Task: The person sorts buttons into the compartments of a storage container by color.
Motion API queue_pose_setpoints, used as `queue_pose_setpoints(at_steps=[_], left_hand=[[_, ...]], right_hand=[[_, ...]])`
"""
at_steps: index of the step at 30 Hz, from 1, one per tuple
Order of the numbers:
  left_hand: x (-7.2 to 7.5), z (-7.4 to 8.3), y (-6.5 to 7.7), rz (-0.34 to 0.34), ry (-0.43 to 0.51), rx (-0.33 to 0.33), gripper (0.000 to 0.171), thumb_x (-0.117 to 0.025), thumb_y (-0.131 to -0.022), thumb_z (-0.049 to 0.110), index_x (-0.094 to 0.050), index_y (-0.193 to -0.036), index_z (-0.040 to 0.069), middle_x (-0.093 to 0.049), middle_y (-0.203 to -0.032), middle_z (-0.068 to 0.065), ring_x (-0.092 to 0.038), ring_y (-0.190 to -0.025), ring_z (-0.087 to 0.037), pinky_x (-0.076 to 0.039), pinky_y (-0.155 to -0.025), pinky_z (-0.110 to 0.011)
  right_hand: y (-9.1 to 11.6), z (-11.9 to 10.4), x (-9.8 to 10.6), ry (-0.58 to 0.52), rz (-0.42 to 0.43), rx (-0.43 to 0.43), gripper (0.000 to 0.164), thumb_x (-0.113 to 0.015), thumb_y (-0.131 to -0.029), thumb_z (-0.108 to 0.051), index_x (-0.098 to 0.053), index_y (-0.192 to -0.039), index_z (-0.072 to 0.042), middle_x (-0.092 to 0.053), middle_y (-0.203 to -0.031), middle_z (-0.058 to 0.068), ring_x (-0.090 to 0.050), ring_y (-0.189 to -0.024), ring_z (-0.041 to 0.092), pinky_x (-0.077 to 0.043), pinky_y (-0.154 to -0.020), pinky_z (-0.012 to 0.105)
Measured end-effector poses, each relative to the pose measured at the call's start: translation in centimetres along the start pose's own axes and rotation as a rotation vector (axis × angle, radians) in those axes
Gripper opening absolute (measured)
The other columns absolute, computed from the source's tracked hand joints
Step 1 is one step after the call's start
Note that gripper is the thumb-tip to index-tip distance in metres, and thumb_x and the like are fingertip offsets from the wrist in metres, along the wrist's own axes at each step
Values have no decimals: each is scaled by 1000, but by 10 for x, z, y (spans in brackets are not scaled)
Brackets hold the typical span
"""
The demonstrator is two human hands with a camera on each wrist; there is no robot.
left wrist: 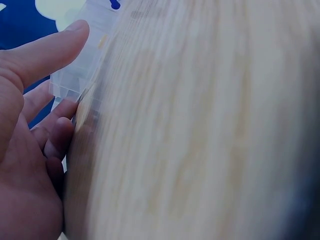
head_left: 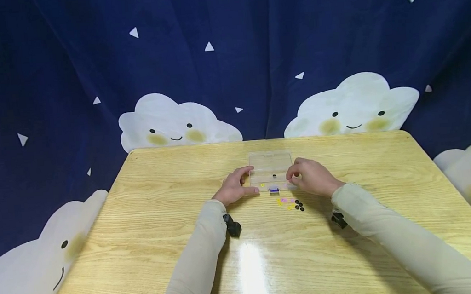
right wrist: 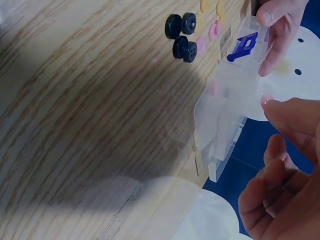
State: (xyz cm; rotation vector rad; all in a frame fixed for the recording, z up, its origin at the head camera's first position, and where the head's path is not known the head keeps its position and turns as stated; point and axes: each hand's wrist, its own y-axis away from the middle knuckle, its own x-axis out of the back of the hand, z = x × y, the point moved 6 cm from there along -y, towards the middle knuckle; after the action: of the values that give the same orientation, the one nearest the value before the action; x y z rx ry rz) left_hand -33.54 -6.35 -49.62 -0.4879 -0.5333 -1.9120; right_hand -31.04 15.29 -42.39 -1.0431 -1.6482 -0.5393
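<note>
Clear plastic box [head_left: 269, 181] at centre of the head view, on the bench [head_left: 161, 203]. Lid [head_left: 270, 160] open on the far side, towards the upper edge, leaving the near part uncovered for fingers to get in; its exact tilt cannot be told. Blue latch [head_left: 274, 191] on the near edge, free of the lid.

Left hand [head_left: 233, 187]: grips the box's left end, thumb at the near corner, fingers round the far side. Likely reason: so light a box would slide if nudged; held at the end, the hand also keeps clear of the opening.

Right hand [head_left: 314, 176]: above the box's right end, thumb and forefinger together. Right-wrist view shows what looks like a small pink disc [right wrist: 266, 100] at the thumb tip, apparently pinched; a fingertip hold suits so small a part.

Inside: yellow disc [head_left: 262, 185] at left, black disc [head_left: 274, 176] near the middle, well apart, perhaps to keep colours separate.

Loose stock, just below the box at right: yellow discs [head_left: 289, 208], pink discs [right wrist: 214, 30], black discs [right wrist: 188, 23], roughly grouped. Presumably put there for a short reach by the right hand.
</note>
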Motion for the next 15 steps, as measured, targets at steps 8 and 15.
queue_pose_setpoints(at_steps=[8,15], left_hand=[[1,-1,1,-2,7,-6,77,-79,-86,30,-40,-152,25,-49,-138,-7,-42,-103,-24,-36,-86,-40],[0,-2,1,-6,7,2,79,-79,-86,31,-39,-153,26,-48,-142,-6,-42,-106,-24,-37,-88,-40]], right_hand=[[0,0,-1,-7,-12,-12,9,-70,-91,-14,-79,-94,-11,-63,-85,1,-53,-70,11,-46,-65,30],[0,1,1,-20,-9,-18,12,-68,-92,-14,-79,-97,-10,-64,-87,1,-53,-71,11,-46,-67,30]])
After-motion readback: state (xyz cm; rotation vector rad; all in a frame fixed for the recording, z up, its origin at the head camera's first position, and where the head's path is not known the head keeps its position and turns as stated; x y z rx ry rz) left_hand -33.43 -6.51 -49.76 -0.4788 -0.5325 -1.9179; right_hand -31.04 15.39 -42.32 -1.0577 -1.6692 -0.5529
